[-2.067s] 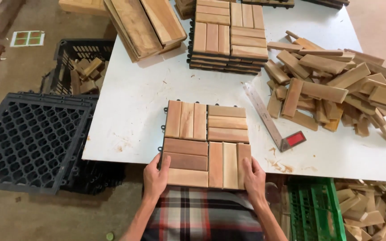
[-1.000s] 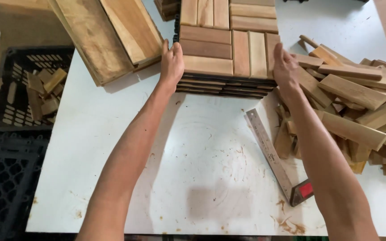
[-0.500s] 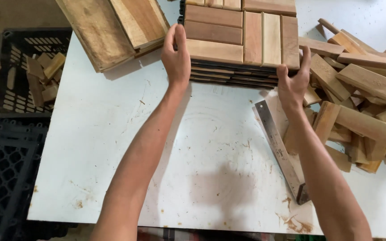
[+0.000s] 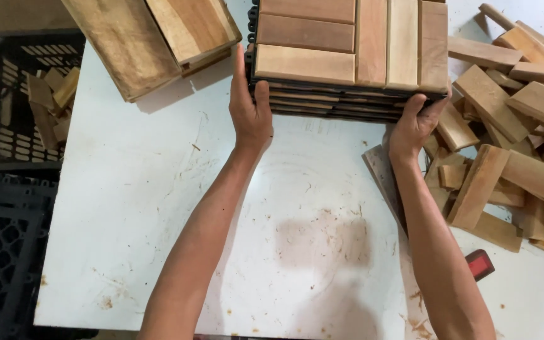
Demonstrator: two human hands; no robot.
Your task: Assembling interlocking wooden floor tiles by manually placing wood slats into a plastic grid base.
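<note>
A: Since the earlier frame, what had shifted?

B: Item one: your left hand (image 4: 251, 112) and right hand (image 4: 413, 124) had drawn back from the top tile to the near edge of the stack of wooden deck tiles (image 4: 347, 53).

A: Hand states?

B: Left hand: fingers together and straight, pressed flat against the stack's near left corner, clasping nothing. Right hand: fingers curled against the near right corner, thumb on the side; whether it actually gripped, you could not tell.

A: Location of the stack?

B: Far centre of the white table (image 4: 158, 208), several tiles deep, black plastic backing showing between layers.

A: Adjacent items?

B: Far left: large wooden boards (image 4: 152, 41), laid slantwise, just beside the stack. Right: loose wooden slats (image 4: 511, 132), heaped, touching your right wrist area. Under your right forearm: a flat ruler (image 4: 382, 173) with a red end (image 4: 480, 264). Left of the table: black crate (image 4: 29, 101) holding wood offcuts, and black plastic grids (image 4: 1, 252) nearer.
</note>
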